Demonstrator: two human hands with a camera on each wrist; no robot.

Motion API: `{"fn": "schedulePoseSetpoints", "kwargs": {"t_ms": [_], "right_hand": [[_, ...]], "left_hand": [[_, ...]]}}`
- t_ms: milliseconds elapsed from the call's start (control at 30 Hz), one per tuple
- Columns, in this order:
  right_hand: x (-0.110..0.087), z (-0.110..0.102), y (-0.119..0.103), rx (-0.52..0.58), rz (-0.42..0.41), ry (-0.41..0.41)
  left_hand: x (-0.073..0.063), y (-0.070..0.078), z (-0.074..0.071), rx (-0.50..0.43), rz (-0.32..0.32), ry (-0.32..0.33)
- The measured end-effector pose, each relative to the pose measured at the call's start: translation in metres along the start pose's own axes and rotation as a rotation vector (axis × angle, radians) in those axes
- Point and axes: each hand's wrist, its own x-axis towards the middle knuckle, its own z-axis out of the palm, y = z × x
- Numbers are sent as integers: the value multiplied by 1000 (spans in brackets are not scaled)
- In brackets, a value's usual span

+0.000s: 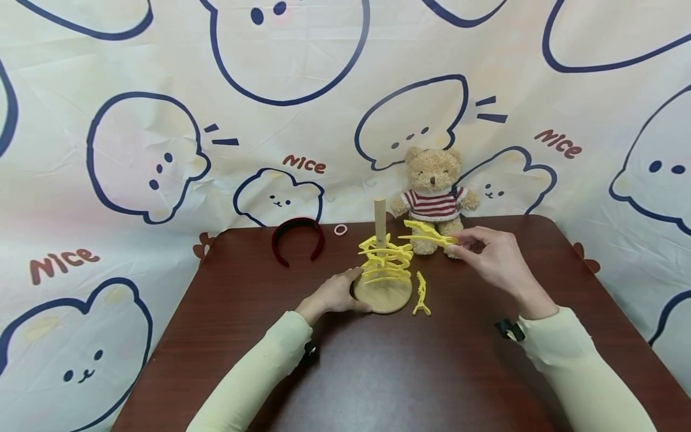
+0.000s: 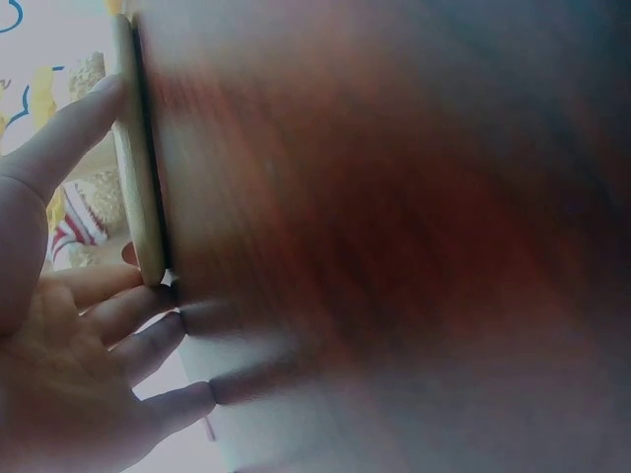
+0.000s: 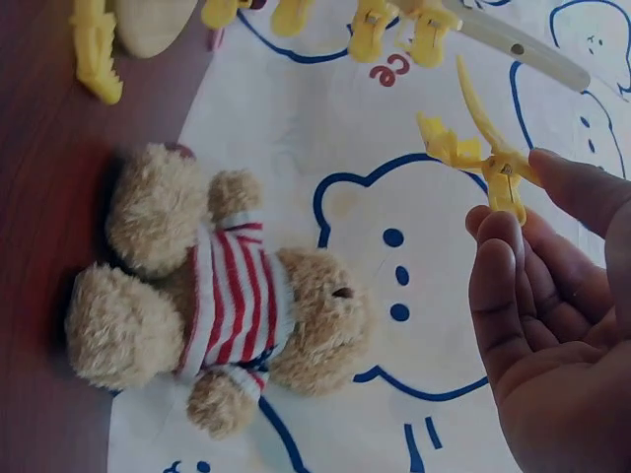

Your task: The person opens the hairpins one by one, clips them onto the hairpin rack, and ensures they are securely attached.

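My left hand (image 1: pixel 336 293) grips the round base of a wooden stand (image 1: pixel 384 301) at its left edge, thumb and fingers spread along the rim. Several yellow hair clips (image 1: pixel 385 259) are stacked around the stand's upright post (image 1: pixel 380 217). To the right of the post, my right hand (image 1: pixel 499 261) pinches another yellow hair clip (image 3: pixel 505 169) by its tail end, in the air. In the right wrist view this clip's two arms stand apart, one of them toothed. A loose yellow clip (image 1: pixel 421 295) lies on the table just right of the base.
A teddy bear (image 1: pixel 433 180) in a striped shirt sits at the back, behind the held clip. A dark red headband (image 1: pixel 298 223) and a small pink-white ring (image 1: pixel 340 230) lie at the back left of the brown table (image 1: pixel 259 336). A patterned cloth hangs behind.
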Motion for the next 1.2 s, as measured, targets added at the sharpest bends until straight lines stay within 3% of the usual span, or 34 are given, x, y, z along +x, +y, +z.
{"fn": "schedulePoseSetpoints", "kwargs": {"t_ms": [500,800,1200], "right_hand": [[8,17,-22,68,-68,-24],[14,30,-27,113,-66,-58],[20,39,-35,101,-103,-65]], "left_hand": [[1,-2,0,7,7,6],[1,-2,2,-6,10,5],[2,-2,2,4,13,5]]}}
